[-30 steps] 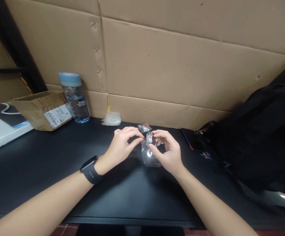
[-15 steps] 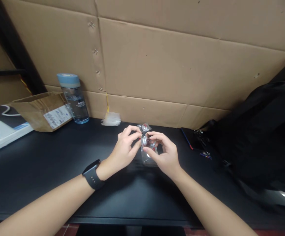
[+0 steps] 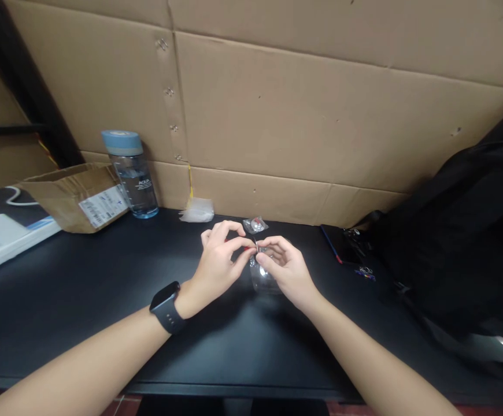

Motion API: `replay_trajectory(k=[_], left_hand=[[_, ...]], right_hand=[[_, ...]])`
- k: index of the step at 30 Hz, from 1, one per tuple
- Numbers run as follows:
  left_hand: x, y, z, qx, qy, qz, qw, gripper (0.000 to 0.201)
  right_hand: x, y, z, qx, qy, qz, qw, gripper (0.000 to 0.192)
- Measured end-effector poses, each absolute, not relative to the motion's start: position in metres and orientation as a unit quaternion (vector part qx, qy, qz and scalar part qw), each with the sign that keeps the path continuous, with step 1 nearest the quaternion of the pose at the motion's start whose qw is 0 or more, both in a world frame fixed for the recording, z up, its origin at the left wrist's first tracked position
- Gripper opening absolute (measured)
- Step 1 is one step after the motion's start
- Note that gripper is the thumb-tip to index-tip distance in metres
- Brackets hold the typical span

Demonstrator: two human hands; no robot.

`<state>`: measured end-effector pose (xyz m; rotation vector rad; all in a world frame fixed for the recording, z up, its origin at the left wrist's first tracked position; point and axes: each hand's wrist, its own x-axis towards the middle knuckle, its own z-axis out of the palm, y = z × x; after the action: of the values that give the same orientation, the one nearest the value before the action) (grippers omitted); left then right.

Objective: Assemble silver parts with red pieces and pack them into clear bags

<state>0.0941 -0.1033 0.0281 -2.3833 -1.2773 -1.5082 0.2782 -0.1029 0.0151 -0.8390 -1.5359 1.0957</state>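
Note:
Between my hands is a small round shiny metal disc [image 3: 257, 247], now seen nearly edge-on, with a bit of red on its left side. My left hand [image 3: 224, 251], with a dark watch on its wrist, pinches it at the red side. From the other side my right hand [image 3: 287, 268] has thumb and fingertips closed on it. Below my fingers a clear plastic bag [image 3: 263, 283] with something shiny in it lies on the table, partly hidden by my right hand. Just beyond sits a small wrapped piece [image 3: 255, 225], silvery with a red mark.
At the back left stand a blue-lidded water bottle [image 3: 135, 179] and an open brown paper bag [image 3: 71, 202]. A stack of clear sleeves [image 3: 197, 210] lies by the cardboard wall [image 3: 286, 115]. Rightward are a dark phone-like object [image 3: 342, 245], keys [image 3: 365, 274] and a black backpack [image 3: 455, 242].
The metal disc has turned from showing its shiny round face to nearly edge-on. My fingers have drawn closer together around it.

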Motion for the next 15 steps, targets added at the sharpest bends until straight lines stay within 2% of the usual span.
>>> replay_trajectory(k=[5,11,15], left_hand=[[0.091,-0.100,0.023,-0.789,-0.399,-0.463,0.059,0.007],[0.090,-0.097,0.019,-0.794,-0.410,-0.447,0.045,0.006],[0.091,-0.098,0.021,-0.793,-0.413,-0.447,0.037,0.005]], right_hand=[[0.283,-0.097,0.014,-0.359,-0.633,0.498,0.471,0.027],[0.290,-0.091,0.015,-0.378,-0.651,0.482,0.448,0.036],[0.292,-0.090,0.013,-0.383,-0.675,0.457,0.433,0.030]])
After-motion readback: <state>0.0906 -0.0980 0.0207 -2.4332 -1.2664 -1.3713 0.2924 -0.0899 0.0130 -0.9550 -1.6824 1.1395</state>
